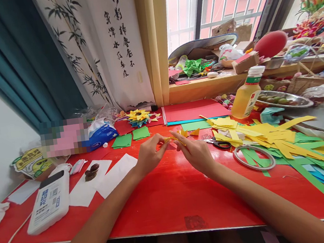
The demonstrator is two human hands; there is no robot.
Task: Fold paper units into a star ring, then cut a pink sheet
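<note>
Over the middle of the red table (161,209), my left hand (150,153) pinches one end of a small piece of folded yellow paper (168,139). The fingers of my right hand (198,155) close on its other end, so the paper is partly hidden. Just behind my right hand lie more folded yellow paper pieces (193,132). Scissors with black handles (222,144) rest to the right of them, partly covered by yellow paper strips (259,134). A roll of tape (270,161) lies flat to the right of my right hand.
Green and blue paper strips (312,173) spread at the right, near a bottle of yellow liquid (244,100) and a metal dish (284,99). Red sheets (193,110) and green squares (122,141) lie behind. A white power bank (49,202), white paper (115,177) and tissue pack (101,136) are left.
</note>
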